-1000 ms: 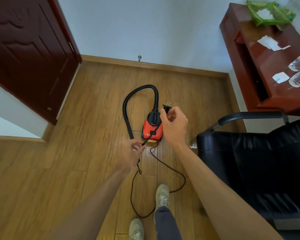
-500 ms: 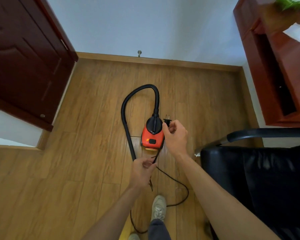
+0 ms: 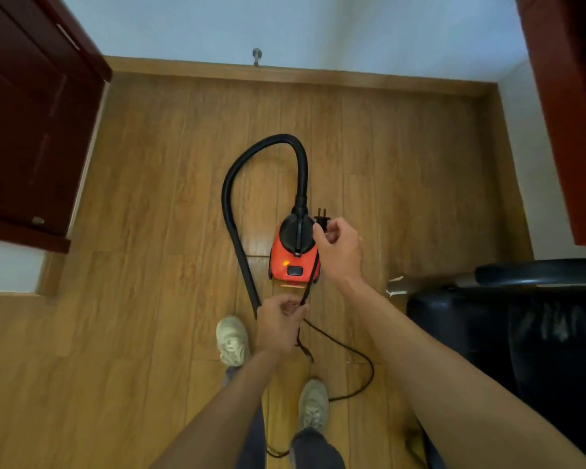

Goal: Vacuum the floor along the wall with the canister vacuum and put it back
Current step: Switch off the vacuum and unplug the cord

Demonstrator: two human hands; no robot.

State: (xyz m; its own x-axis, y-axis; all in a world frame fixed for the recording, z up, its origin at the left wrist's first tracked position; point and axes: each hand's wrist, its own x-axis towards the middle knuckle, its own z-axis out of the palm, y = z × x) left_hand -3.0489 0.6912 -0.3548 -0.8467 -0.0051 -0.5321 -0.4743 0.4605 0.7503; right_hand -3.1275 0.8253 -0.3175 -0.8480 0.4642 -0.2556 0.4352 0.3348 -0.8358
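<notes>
Vacuum sat on the wood floor; my right hand pinched its plug, my left hand gripped the cord stretched between them.

I see my right hand pinching the plug above the red canister vacuum, while my left hand grips the black cord over the wooden floor.

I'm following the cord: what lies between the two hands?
In the head view, a straight stretch of black cord runs from the right hand, which pinches the plug, down to the left hand, passing over the vacuum.
</notes>
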